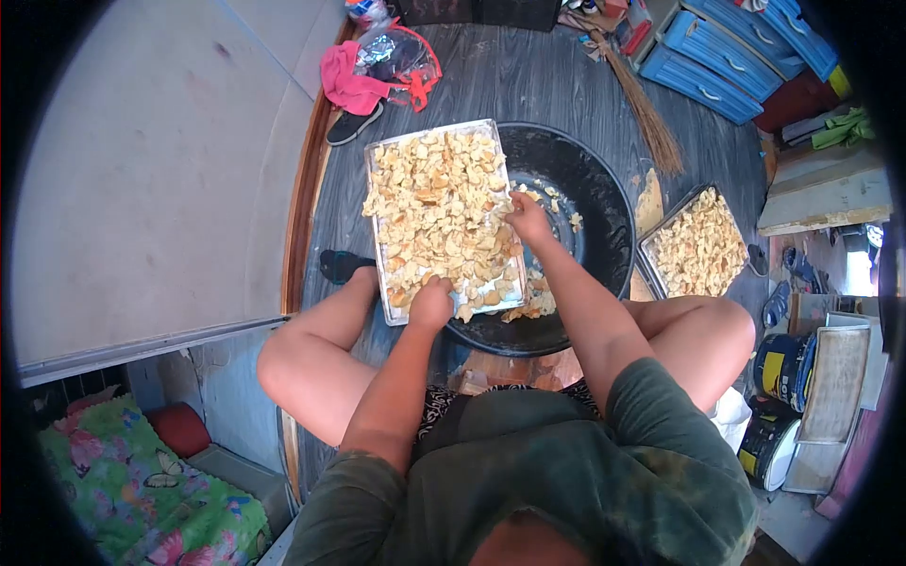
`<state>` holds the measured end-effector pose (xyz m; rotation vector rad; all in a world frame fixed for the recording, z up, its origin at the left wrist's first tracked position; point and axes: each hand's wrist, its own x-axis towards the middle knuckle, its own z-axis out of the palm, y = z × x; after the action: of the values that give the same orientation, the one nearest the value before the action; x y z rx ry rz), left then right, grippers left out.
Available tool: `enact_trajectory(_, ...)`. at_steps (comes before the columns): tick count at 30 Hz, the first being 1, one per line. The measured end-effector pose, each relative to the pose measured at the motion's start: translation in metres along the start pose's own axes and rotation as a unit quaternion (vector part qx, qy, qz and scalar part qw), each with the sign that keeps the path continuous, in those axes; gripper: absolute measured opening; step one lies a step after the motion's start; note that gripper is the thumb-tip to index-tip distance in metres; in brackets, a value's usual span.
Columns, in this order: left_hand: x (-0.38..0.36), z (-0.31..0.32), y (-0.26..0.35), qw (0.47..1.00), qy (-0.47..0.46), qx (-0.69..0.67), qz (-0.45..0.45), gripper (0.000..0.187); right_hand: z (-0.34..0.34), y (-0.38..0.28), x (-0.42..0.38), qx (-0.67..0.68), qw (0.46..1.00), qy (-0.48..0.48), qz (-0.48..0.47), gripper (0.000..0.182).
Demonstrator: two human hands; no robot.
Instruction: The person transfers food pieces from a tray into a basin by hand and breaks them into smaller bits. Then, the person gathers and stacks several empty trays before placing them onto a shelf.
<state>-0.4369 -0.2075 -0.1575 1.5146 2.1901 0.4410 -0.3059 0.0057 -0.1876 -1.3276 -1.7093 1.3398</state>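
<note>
Two hands, one loaded tray, loads of loose bits

Clock centred on the tray (392,314), as I see it from my end of the feed. It's lying lengthwise away from the wearer, with part of it over the black basin (604,208), which sticks out toward 3 and 4 o'clock. The right hand (528,219) is at the 3 o'clock rim, fingertips bent in; the left hand (431,304) is curled at 6, fingers among the bread-like pieces (429,203). I honestly can't tell if either is pinching the rim or just a piece.

Handling guess: the tray looks like thin, stiff metal, so probably not heavy, but the load would slide with any tilt. The pieces look dry, light and easy to snap. I'd take the rims at 3 and 9, thumbs on top, fingers underneath, and keep it level.

Hard to make out: the tray's underside, and whether the basin or the hands carry the weight. The tray also covers the basin's 9 o'clock side, so I only see some of the scraps (576,222) inside. The second tray (651,261), further out at 3, has its bottom corner hidden near the wearer's knee (722,330).
</note>
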Motion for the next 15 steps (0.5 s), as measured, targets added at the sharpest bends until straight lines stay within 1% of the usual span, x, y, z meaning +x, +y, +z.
enact_trajectory(1,0.000,-0.003,0.001,1.000,-0.001,0.009,0.000,0.012,-0.002,-0.003,0.000,-0.078,0.995,0.011,-0.067,0.031)
enact_trajectory(2,0.000,-0.010,0.004,1.000,-0.005,0.009,-0.002,0.012,-0.005,-0.011,-0.003,-0.078,0.995,0.010,-0.063,0.031)
enact_trajectory(4,0.002,-0.018,0.008,0.989,-0.140,-0.045,0.010,0.014,-0.011,-0.028,-0.015,-0.223,0.959,-0.004,-0.174,0.029)
enact_trajectory(5,0.000,-0.014,0.008,0.989,-0.143,-0.048,0.011,0.014,-0.013,-0.040,-0.027,-0.179,0.970,-0.077,-0.143,0.024)
enact_trajectory(7,-0.005,-0.001,0.007,0.984,-0.141,-0.010,0.110,0.018,-0.013,-0.044,-0.046,-0.204,0.936,-0.276,-0.083,0.028)
enact_trajectory(8,-0.004,0.007,0.006,0.983,-0.142,-0.013,0.112,0.018,-0.014,-0.041,-0.059,-0.236,0.907,-0.332,-0.109,0.032)
enact_trajectory(9,-0.002,0.014,0.005,0.987,-0.131,0.035,0.089,0.020,-0.014,-0.036,-0.072,-0.266,0.873,-0.385,-0.135,0.035)
enact_trajectory(10,-0.001,0.020,0.004,0.987,-0.119,0.083,0.065,0.022,-0.010,-0.028,-0.082,-0.269,0.873,-0.385,-0.133,0.035)
enact_trajectory(12,0.002,0.018,0.003,0.988,-0.116,0.083,0.061,0.022,0.000,-0.012,-0.097,-0.338,0.849,-0.374,-0.158,0.038)
enact_trajectory(13,0.004,0.014,0.001,0.989,-0.110,0.087,0.053,0.023,0.000,-0.009,-0.101,-0.339,0.847,-0.376,-0.161,0.038)
enact_trajectory(14,0.004,0.005,0.005,0.989,-0.106,0.088,0.048,0.023,0.001,-0.013,-0.105,-0.331,0.857,-0.370,-0.138,0.038)
enact_trajectory(15,0.003,-0.010,0.012,0.994,-0.088,0.052,0.035,0.023,0.003,-0.017,-0.107,-0.322,0.866,-0.365,-0.116,0.039)
